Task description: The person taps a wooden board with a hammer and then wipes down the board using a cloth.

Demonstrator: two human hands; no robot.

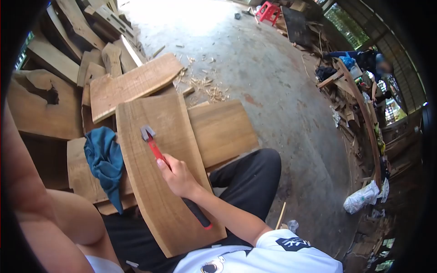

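My right hand (178,175) is closed round a red and black long-handled tool (196,211) with a short metal head, which looks like a scraper. The head rests on or just over the upper part of a long wooden board (168,209) with curved edges. This board lies across my lap, its far end against other wood. My left arm rises large along the left edge of the view, and its hand is out of frame. Beside the board on the left, a teal cloth (102,157) hangs over another piece of wood.
Wooden slabs (48,107) and planks are piled at the left. Another board (223,132) lies right of the long one. Wood shavings (207,88) are scattered on the concrete floor. A red stool (268,12) stands far off. At the right are a person (380,68), scrap wood and a white bag (362,198).
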